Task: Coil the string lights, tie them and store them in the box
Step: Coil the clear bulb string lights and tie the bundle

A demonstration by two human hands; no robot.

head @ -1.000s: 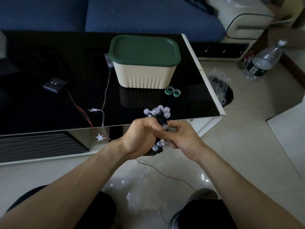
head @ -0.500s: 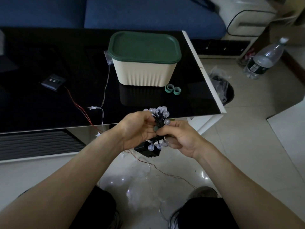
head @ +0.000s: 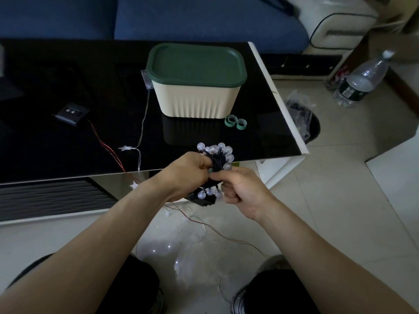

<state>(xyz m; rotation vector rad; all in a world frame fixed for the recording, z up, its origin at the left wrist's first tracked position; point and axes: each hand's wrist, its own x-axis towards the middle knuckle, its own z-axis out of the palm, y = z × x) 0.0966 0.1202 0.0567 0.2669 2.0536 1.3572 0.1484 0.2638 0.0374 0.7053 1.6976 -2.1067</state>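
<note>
A coiled bundle of string lights (head: 217, 155), black wire with clear round bulbs, is held just in front of the black table's near edge. My left hand (head: 188, 173) grips the bundle's middle. My right hand (head: 240, 189) pinches the bundle from the right, beside a small green tie at the wire. A black battery pack hangs under the bundle. The cream box (head: 199, 98) with its dark green lid (head: 196, 63) on stands closed on the table behind. Two green tie loops (head: 235, 122) lie at the box's right front.
The black glass table (head: 68, 137) carries a second string with star lights (head: 125, 148), its clear battery case beside the box, and a dark switch box (head: 71, 113) with a red wire trailing to the floor. A water bottle (head: 360, 82) and a bin stand right.
Both hands with the bundle shifted slightly up and toward the table edge. My right hand's fingers moved from the bundle's lower part to its middle.
</note>
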